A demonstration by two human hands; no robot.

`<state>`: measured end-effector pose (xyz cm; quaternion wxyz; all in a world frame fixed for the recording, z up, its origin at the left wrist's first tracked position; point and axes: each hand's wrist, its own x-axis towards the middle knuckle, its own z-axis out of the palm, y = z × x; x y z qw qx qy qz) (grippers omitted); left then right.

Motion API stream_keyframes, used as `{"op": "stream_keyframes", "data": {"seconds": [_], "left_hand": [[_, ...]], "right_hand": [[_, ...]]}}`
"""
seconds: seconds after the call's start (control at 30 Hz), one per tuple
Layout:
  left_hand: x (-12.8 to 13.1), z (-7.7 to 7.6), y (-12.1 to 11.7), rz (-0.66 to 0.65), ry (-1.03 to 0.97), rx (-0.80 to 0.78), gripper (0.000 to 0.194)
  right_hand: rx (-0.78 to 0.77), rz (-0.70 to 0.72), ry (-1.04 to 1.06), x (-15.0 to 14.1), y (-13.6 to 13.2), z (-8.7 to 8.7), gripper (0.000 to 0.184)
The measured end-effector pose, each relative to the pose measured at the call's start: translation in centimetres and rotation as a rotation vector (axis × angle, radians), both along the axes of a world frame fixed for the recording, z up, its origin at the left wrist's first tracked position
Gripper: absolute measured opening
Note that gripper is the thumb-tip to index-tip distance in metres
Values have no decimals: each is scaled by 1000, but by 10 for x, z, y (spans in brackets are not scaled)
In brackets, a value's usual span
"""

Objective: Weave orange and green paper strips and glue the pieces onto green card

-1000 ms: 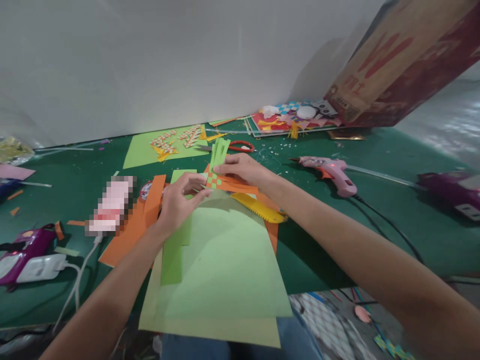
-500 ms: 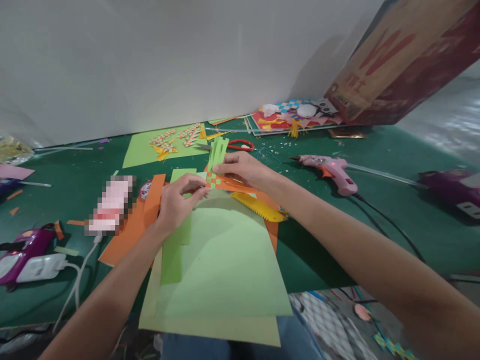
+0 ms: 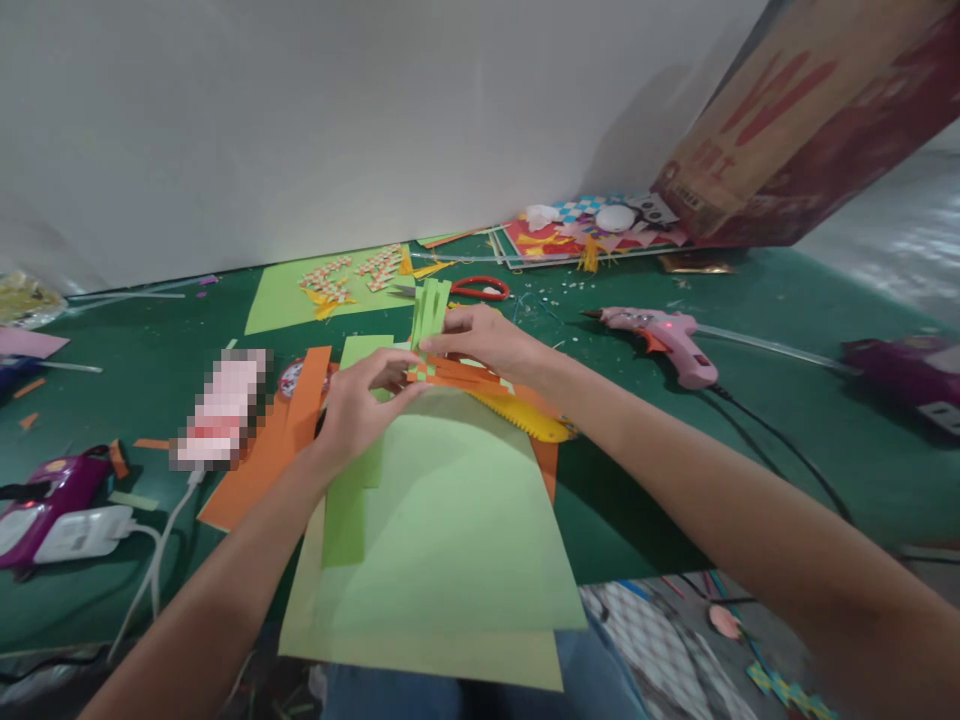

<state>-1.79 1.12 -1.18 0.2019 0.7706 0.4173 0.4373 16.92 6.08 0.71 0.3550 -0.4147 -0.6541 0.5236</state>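
Note:
Green paper strips (image 3: 430, 308) stand upright from a small woven checker of green and orange paper, and orange paper strips (image 3: 469, 374) run out from it to the right. My left hand (image 3: 371, 392) pinches the woven piece at its lower left corner, thumb underneath. On its right side my right hand (image 3: 487, 340) is closed on the woven strips, fingers beside the green ones. Beneath both hands lie large light green paper sheets (image 3: 450, 520), overhanging the table's front edge. A yellow serrated-edged cutter (image 3: 525, 415) lies just under the orange strips.
Red-handled scissors (image 3: 480, 288) lie behind my hands. To the right is a pink glue gun (image 3: 664, 335) with its cord. Orange paper (image 3: 255, 470) and a blurred-out phone (image 3: 221, 410) on a cable are at left. A paper bag (image 3: 795, 130) stands at back right.
My left hand has moved slightly right and closed on the woven piece's corner. The woven piece has tilted, and the green strips have shifted a little left.

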Motion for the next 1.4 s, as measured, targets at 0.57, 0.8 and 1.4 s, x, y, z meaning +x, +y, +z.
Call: {"op": "stream_keyframes", "data": {"seconds": [0.57,0.8,1.4], "left_hand": [[-4,3,-2,46,213,209,17],[-4,3,-2,32,233,242,15],[-6,-2,1,127,172,266,19]], "right_hand": [[-86,-10,72,-1,0,3,27],[-120,13,115,0,2,0,28],[-136,86,166,2,2,-2,27]]}}
